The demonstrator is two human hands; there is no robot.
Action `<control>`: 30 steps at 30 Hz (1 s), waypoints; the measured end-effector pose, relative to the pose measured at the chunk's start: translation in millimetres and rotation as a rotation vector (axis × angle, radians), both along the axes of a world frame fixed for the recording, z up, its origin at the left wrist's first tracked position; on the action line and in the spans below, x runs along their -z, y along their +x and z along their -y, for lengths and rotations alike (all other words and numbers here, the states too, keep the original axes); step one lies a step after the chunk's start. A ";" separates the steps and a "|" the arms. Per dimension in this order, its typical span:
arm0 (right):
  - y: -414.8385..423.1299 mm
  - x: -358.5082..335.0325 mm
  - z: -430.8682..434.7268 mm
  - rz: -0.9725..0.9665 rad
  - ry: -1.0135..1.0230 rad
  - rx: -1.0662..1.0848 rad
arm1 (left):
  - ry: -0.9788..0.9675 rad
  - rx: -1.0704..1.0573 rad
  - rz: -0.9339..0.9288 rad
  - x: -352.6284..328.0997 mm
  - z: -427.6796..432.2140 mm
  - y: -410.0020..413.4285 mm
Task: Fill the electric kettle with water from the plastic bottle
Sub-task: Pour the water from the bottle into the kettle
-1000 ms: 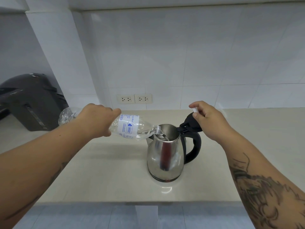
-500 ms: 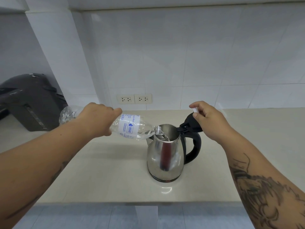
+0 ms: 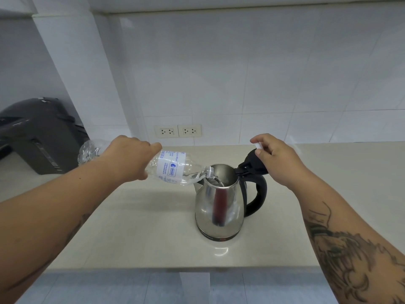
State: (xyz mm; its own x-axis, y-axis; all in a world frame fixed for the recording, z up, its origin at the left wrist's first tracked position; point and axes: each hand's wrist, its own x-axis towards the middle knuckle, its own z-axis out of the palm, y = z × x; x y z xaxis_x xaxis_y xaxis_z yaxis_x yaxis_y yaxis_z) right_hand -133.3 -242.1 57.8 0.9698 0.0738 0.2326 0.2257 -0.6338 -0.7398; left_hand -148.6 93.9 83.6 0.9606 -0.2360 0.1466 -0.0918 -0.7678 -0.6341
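A steel electric kettle (image 3: 219,207) with a black handle stands on the beige counter (image 3: 131,233). Its black lid (image 3: 252,164) is tipped up and back, and my right hand (image 3: 277,161) holds it there, with a small white cap pinched between thumb and finger. My left hand (image 3: 129,159) grips a clear plastic bottle (image 3: 175,168) with a white and blue label. The bottle lies almost level, its mouth over the kettle's rim, and a thin stream of water runs into the kettle.
A dark grey appliance (image 3: 37,134) sits at the far left of the counter. Two wall sockets (image 3: 177,131) are set in the white tiles behind the kettle. The counter's front edge runs just below the kettle, with grey floor beneath.
Almost nothing has moved. The bottle stays tilted over the kettle and water keeps running in; my right hand still holds the lid up.
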 end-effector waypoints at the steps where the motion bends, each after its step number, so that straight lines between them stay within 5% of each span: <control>1: 0.1 0.2 -0.2 0.001 -0.002 -0.001 | 0.000 0.000 0.001 0.0 0.1 0.0; 30: 0.9 1.0 -0.6 0.001 -0.002 0.002 | 0.000 0.014 0.017 1.4 -1.8 3.6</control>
State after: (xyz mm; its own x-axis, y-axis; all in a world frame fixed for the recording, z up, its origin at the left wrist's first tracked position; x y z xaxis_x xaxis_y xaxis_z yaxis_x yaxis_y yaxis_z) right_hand -132.4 -241.4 56.8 0.9698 0.0720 0.2331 0.2246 -0.6361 -0.7382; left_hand -145.0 95.7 82.2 0.9546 -0.2492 0.1632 -0.0914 -0.7664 -0.6358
